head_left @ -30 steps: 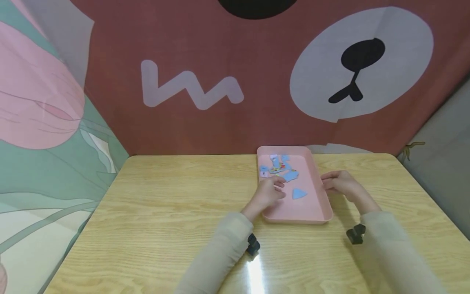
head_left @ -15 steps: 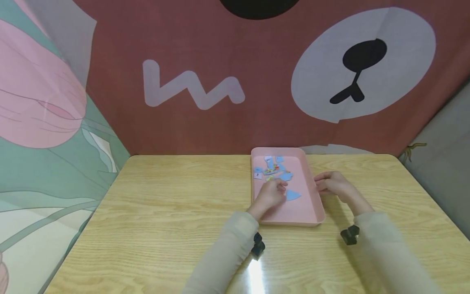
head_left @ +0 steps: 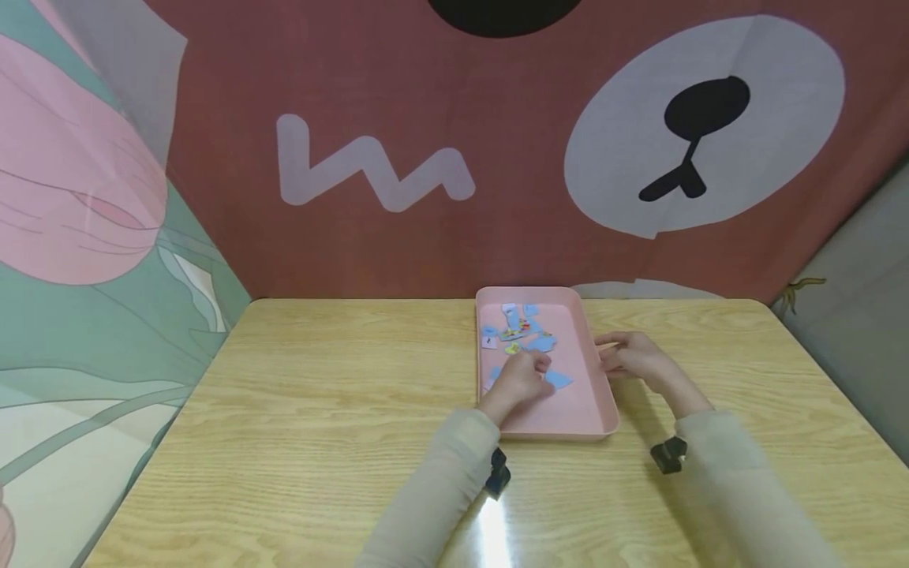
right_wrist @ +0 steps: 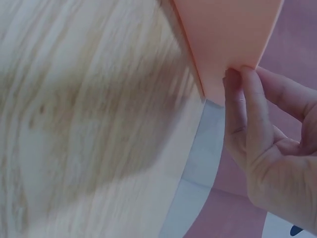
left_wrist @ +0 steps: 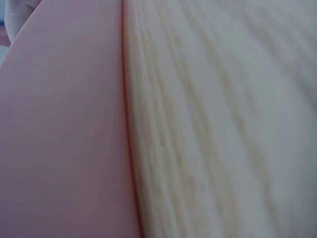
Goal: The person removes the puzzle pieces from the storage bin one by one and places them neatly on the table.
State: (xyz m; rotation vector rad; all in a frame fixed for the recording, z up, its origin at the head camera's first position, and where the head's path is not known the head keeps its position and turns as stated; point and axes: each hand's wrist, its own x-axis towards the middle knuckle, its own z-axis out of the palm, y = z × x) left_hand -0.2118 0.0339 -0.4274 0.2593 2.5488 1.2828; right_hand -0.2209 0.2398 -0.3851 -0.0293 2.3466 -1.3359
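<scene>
My left hand [head_left: 521, 380] hovers over the pink tray [head_left: 568, 422], fingers bent and the thumb apart from them. A flat blue three-cornered piece [head_left: 559, 379] lies on the tray floor just beyond its fingertips, partly covered. Left of the hand shows part of another blue piece [head_left: 495, 372]. Against the tray's outer right wall [right_wrist: 228, 39], my right hand [head_left: 637, 356] rests its fingertips [right_wrist: 247, 74] near the rim. The left wrist view shows mainly the tray wall [left_wrist: 59, 124] and tabletop, with the left hand's fingers out of sight.
Several blue and patterned flat pieces [head_left: 541, 342] lie at the tray's far end, with a small yellow-green piece [head_left: 513, 348] nearer. The tray stands on a wooden table [head_left: 341, 410] close to its back edge, before a reddish-brown cloth backdrop [head_left: 369, 252].
The tray and its pieces have slid left, my right hand moving with them at the wall. My left hand has shifted slightly right over the tray, its fingers nearer the three-cornered piece.
</scene>
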